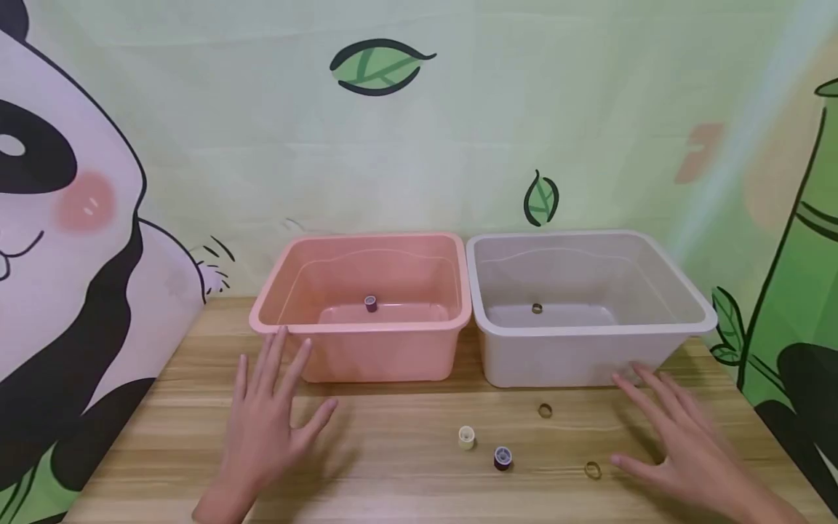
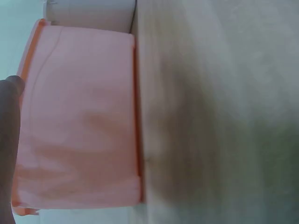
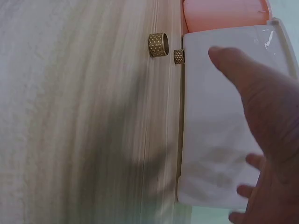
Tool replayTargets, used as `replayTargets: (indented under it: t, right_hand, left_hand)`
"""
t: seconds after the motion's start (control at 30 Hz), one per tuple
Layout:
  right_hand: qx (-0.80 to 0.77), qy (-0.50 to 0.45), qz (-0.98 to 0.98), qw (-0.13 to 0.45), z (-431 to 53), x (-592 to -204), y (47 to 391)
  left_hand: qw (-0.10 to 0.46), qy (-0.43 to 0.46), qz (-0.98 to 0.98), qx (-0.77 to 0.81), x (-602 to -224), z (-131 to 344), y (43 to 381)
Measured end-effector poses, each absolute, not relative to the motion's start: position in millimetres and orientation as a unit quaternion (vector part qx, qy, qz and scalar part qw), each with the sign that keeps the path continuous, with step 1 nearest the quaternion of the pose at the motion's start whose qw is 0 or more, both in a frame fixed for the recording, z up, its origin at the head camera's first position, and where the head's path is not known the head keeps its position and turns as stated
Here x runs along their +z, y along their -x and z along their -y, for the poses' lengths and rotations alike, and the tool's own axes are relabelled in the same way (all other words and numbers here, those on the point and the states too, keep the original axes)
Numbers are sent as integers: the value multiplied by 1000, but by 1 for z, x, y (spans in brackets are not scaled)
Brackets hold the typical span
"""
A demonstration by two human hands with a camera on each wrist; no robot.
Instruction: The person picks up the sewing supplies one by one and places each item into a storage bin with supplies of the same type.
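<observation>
My left hand [image 1: 265,422] hovers with fingers spread in front of the pink plastic bin [image 1: 380,356], holding nothing. My right hand [image 1: 687,444], also empty with spread fingers, is held over the table before the light grey bin [image 1: 556,356]. Closest to its thumb lies a brass-coloured ring [image 1: 592,470], and another ring [image 1: 545,410] is nearer the grey bin. The right wrist view shows dotted surfaces on the larger ring [image 3: 158,45] and the smaller-looking one. Left of the rings stand a cream cylindrical cap [image 1: 466,437] and a dark purple one [image 1: 502,458].
Inside the pink bin is a dark purple cap [image 1: 371,303]; inside the grey bin is a brass-coloured ring [image 1: 537,308]. The bins stand side by side at the back of the wooden table [image 1: 393,473], before a printed panda cloth [image 1: 419,160].
</observation>
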State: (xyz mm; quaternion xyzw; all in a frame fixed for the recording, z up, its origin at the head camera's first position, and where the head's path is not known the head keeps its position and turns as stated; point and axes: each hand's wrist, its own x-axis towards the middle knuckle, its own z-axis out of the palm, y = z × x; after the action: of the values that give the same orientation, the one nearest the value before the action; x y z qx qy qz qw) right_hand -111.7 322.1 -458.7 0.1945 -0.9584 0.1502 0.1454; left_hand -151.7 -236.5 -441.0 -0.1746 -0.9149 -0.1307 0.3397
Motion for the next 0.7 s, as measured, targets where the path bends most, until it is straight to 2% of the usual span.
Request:
replayTargets:
  t: [0.2, 0.3, 0.53, 0.7]
  right_hand:
    - [228, -236, 936, 129, -319, -454, 115]
    - [258, -241, 929, 113, -319, -454, 117]
    - [293, -260, 918, 66, -318, -462, 122]
    - [291, -274, 915, 63, -316, -468, 121]
  left_hand:
    - [350, 173, 905, -166, -426, 244, 171]
    - [334, 162, 904, -212, -418, 252, 183]
    - [232, 103, 908, -333, -398, 270, 210]
    - [184, 95, 905, -372, -391, 274, 222]
